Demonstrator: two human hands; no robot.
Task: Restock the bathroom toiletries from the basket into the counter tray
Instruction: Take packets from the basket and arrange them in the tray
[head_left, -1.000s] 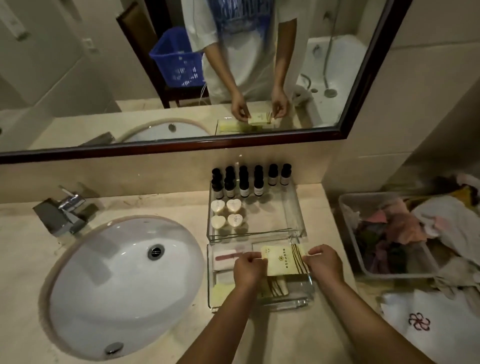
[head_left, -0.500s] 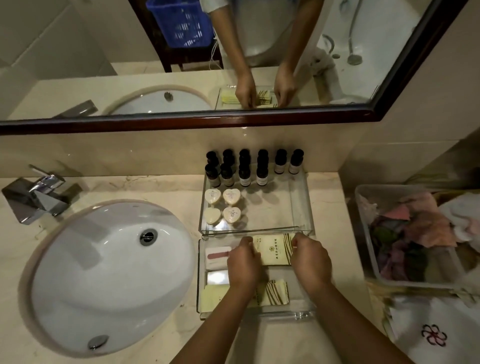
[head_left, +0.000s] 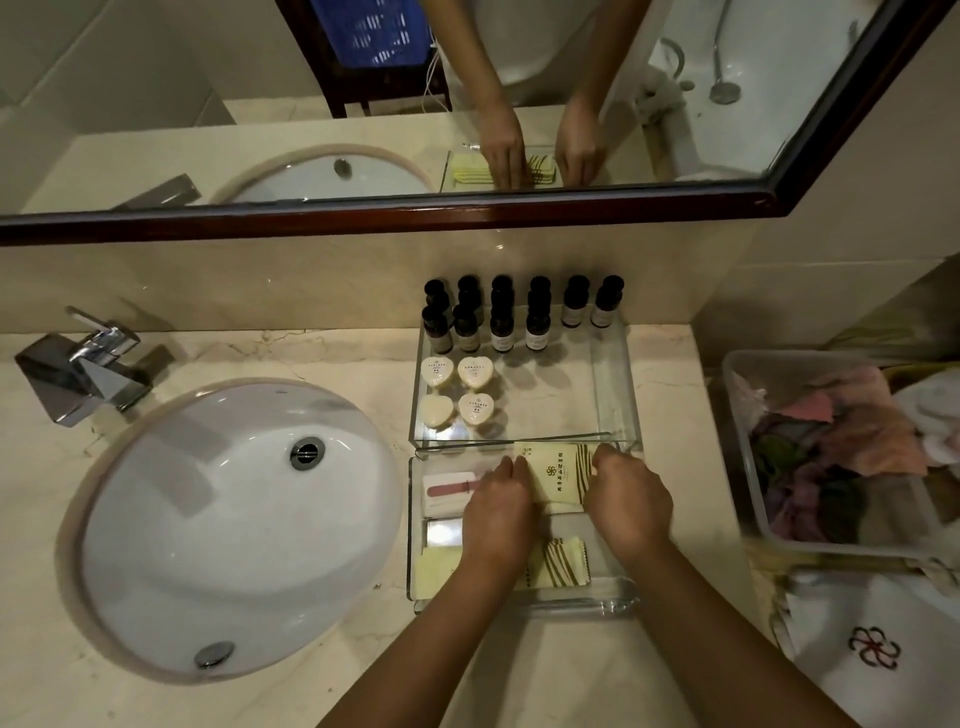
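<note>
Yellow packet (head_left: 553, 475) pinched by left hand (head_left: 496, 512), right hand (head_left: 631, 501) in tray (head_left: 519, 605); bottles (head_left: 501, 332), heart soaps (head_left: 475, 371) behind; sink (head_left: 234, 519) left.

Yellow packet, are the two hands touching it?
Touching. The head view shows the left hand and right hand holding opposite edges of the yellow packet.

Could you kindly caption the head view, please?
Left hand and right hand hold a yellow packet in the tray.

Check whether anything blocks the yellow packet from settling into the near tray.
Nothing visible does. The left hand and right hand hold the yellow packet at the near tray's far end; the pink nail file lies left of it, a striped packet nearer, both clear.
</note>
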